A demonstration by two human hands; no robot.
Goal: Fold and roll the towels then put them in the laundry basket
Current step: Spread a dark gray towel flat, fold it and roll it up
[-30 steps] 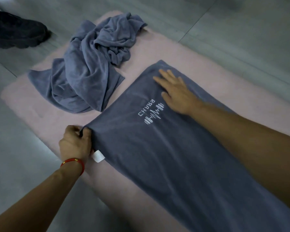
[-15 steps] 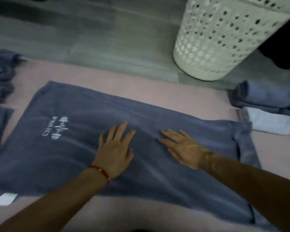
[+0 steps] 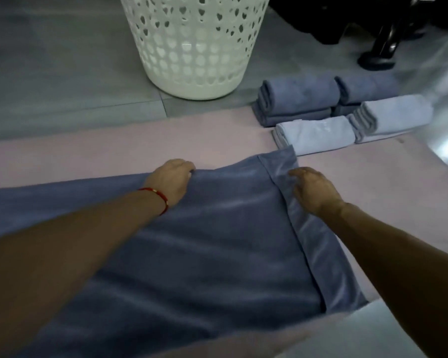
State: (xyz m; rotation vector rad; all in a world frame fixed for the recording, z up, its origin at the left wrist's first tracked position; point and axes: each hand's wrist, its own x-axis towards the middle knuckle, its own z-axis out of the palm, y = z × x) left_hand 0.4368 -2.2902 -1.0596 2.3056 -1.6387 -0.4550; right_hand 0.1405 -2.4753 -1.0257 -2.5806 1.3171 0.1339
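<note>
Head view, one frame. Large slate-blue terry towel [image 3: 217,241] lies spread flat on a pale pink mat [image 3: 114,148] on the grey tiled floor [image 3: 62,73]. Its right end carries a narrow turned-over strip [image 3: 318,244], running from the far corner toward the near edge.

Left hand [image 3: 170,180], red cord bracelet [image 3: 157,196] at the wrist, is at the towel's far long edge; fingers curled over that edge, apparently gripping it. Right hand [image 3: 314,191] rests on the turned strip near the far right corner; fingers bent downward, but whether they pinch cloth or only press cannot be told.

White perforated plastic laundry basket [image 3: 194,45] stands on the floor beyond the mat, well apart from the hands. Four folded towels, two blue [image 3: 300,96] and two pale lavender [image 3: 318,134], sit just right of the basket at the mat's far corner, not yet inside.

Judgement: step in hand is the lengthwise fold. To do it well:
- take the far edge at two well-spaced points so it lifts as one straight line;
- bring it over to meet the near edge, corners matched;
- keep the end strip tucked flat, no bunching;
- smooth from the fold line outward before rolling, so the roll stays even.
</note>
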